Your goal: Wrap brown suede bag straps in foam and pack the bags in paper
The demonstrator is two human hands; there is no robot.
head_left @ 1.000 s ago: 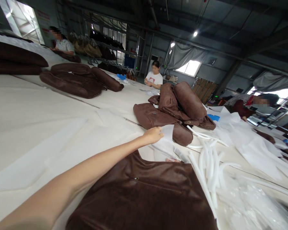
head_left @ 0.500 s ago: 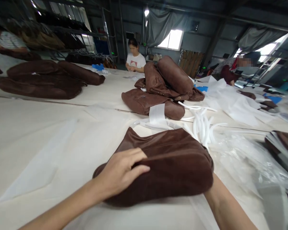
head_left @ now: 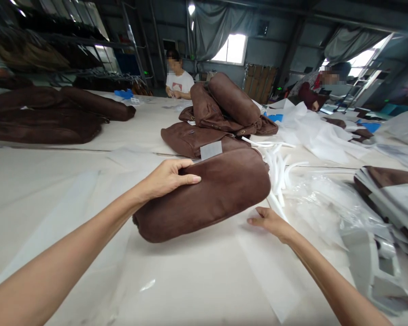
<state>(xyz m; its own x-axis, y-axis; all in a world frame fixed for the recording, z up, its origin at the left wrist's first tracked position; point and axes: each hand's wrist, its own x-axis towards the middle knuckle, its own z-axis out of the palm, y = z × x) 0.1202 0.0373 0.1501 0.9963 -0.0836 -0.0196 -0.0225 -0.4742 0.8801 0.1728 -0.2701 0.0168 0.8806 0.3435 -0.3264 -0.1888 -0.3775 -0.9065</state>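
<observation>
A brown leather bag [head_left: 211, 190] is held above the table, its broad smooth bottom turned towards me. My left hand [head_left: 177, 176] grips its upper left edge, thumb on the near side and fingers hidden behind it. Just below the bag's right end is my right hand [head_left: 267, 222], apart from it, thumb and forefinger spread with nothing seen between them. Under that hand a white translucent strip [head_left: 268, 271] lies on the table; whether they touch I cannot tell. Behind the held bag rests another brown bag [head_left: 183, 140] with a pale paper piece [head_left: 211, 150] near it.
More brown bags [head_left: 234, 99] are piled at the back, others [head_left: 47, 113] at far left. White tubes [head_left: 275, 167], clear plastic [head_left: 316, 203] and a grey-white device [head_left: 374, 267] lie to the right. White sheets [head_left: 299, 122] spread behind. Two people [head_left: 180, 83] [head_left: 309, 90] are across the table.
The bag has moved away from me and tipped so its bottom shows more. My right hand has come out from behind its right end and is now free of it.
</observation>
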